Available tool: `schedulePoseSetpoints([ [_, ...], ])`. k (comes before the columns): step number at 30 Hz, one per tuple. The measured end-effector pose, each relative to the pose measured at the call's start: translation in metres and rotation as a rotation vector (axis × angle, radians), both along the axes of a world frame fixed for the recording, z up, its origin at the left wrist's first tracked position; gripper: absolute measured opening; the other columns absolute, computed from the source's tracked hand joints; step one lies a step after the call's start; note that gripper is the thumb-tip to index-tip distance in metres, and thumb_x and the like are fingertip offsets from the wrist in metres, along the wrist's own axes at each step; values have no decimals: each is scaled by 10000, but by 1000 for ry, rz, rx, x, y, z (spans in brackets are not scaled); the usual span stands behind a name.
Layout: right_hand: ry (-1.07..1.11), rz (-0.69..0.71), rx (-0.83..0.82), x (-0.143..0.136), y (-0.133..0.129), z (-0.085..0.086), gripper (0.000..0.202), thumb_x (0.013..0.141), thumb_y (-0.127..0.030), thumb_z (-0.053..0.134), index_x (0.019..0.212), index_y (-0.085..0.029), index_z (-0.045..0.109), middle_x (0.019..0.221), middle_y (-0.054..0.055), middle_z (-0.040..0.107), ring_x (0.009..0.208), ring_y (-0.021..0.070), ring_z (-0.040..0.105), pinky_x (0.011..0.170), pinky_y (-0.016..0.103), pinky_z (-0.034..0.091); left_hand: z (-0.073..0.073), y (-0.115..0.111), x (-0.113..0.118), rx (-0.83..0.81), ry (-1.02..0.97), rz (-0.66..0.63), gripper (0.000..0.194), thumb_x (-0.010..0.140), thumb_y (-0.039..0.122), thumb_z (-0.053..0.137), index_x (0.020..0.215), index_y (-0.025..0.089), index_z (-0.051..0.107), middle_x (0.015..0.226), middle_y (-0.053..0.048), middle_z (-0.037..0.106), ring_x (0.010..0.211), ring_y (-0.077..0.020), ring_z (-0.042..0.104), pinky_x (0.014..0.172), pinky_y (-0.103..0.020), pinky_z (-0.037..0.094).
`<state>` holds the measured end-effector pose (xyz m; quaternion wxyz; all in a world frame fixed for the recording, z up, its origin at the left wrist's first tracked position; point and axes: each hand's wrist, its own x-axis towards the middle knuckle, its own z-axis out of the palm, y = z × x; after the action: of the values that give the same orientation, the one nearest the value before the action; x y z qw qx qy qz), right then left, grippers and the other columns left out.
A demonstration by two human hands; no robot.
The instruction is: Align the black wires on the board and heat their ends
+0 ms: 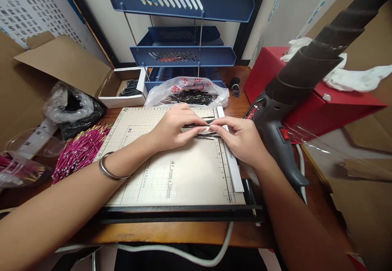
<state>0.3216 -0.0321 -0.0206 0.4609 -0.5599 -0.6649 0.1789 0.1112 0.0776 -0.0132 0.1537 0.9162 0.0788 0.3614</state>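
Observation:
Both my hands meet over the upper right part of a cream paper cutter board (pixel 190 173) printed with grid lines and sizes. My left hand (pixel 176 128), with a metal bangle (pixel 112 166) on its wrist, pinches a thin black wire (pixel 192 125) between thumb and fingers. My right hand (pixel 235 136) pinches at the same wire's right end, its fingertips almost touching the left ones. A few more thin black wires (pixel 203 138) lie on the board beneath and beside the fingers. What exactly sits between the right fingertips is partly hidden.
Magenta wires with gold ends (pixel 81 148) are heaped at left. Behind the board are a plastic bag of black wires (pixel 190 95), a white box (pixel 122 99) and blue shelves (pixel 183 54). A heat gun (pixel 278 119) stands at right before a red box (pixel 321 103).

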Motion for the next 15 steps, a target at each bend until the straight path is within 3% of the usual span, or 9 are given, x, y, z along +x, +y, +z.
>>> schedulePoseSetpoints([
  [8, -1, 47, -4, 1, -1, 5, 160, 955, -239, 704, 914, -186, 849, 794, 14, 798, 658, 129, 626, 673, 265, 439, 1, -2, 1, -171, -51, -3, 102, 968, 218, 768, 938, 222, 866, 775, -25, 813, 710, -153, 681, 723, -303, 517],
  [15, 54, 4, -67, 7, 0, 7, 189, 949, -305, 702, 922, -193, 851, 845, 27, 808, 646, 131, 586, 618, 271, 409, -2, 0, 0, -291, -74, 11, 120, 967, 226, 792, 1030, 246, 892, 833, -29, 846, 747, -160, 699, 744, -300, 548],
])
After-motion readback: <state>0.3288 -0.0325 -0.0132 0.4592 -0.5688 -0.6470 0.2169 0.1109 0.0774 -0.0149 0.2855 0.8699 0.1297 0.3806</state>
